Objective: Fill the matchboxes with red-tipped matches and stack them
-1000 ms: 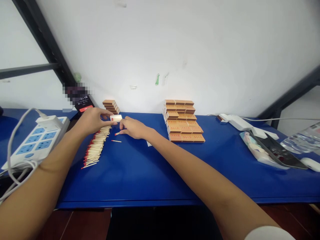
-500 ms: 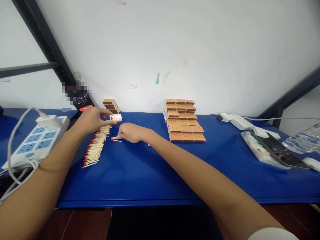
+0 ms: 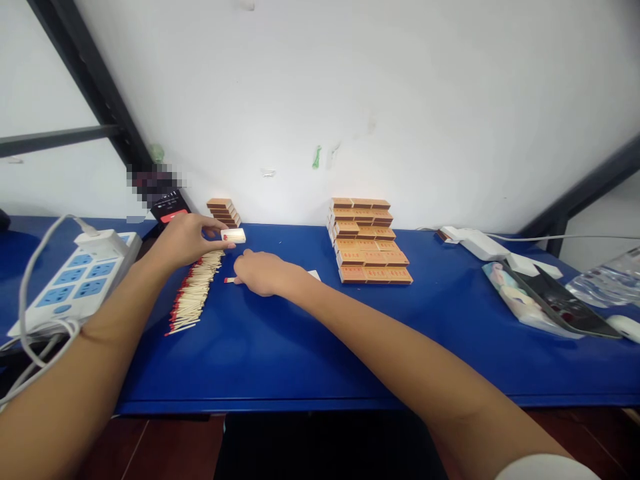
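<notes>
Toward the back edge of the table (image 3: 280, 360), my left hand (image 3: 189, 239) pinches a matchbox tray (image 3: 234, 235) by its left end; slightly nearer the front, my right hand (image 3: 261, 272) pinches matches (image 3: 229, 280), heads jutting left.

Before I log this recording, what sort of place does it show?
Probably an indoor workspace, though home or workshop I cannot tell: a blue tabletop, a power strip at the left and a pile of matches show it.
</notes>
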A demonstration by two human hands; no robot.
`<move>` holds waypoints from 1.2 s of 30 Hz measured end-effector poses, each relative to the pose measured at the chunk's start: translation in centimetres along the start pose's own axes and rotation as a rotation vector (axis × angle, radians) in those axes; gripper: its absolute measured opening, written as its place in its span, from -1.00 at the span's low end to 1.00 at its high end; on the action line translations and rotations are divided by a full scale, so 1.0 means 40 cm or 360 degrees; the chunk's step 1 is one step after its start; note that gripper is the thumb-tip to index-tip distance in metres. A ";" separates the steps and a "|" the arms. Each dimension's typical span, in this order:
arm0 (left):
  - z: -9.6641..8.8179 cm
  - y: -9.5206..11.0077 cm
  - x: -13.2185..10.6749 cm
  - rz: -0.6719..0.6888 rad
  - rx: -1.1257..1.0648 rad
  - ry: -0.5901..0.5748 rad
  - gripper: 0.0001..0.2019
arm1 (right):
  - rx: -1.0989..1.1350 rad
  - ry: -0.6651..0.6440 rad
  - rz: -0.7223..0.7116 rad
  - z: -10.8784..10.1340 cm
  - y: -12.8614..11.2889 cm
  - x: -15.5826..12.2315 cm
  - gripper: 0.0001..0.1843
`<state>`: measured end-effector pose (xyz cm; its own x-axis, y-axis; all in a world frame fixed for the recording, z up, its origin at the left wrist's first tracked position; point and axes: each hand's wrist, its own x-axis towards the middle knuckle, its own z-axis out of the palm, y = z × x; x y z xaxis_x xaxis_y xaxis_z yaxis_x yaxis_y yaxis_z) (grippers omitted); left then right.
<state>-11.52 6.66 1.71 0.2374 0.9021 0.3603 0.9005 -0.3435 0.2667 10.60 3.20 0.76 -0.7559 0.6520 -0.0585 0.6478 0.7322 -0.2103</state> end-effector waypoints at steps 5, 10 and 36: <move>-0.005 0.005 0.000 -0.0032 -0.0013 -0.0053 -0.34 | 0.0022 -0.0001 -0.0023 -0.021 0.026 0.002 -0.83; -0.010 0.038 -0.003 -0.0033 -0.0192 -0.0217 -0.36 | -0.0027 0.0297 0.0180 -0.058 0.081 0.001 -0.71; -0.017 0.004 0.002 -0.0094 -0.0048 0.0034 -0.53 | 0.0552 0.0371 -0.0482 0.020 -0.095 -0.013 -0.77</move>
<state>-11.61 6.50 2.39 0.1757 0.9154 0.3622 0.9013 -0.2976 0.3149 8.45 -0.08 0.82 -0.8381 0.4763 0.2660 0.3037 0.8124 -0.4978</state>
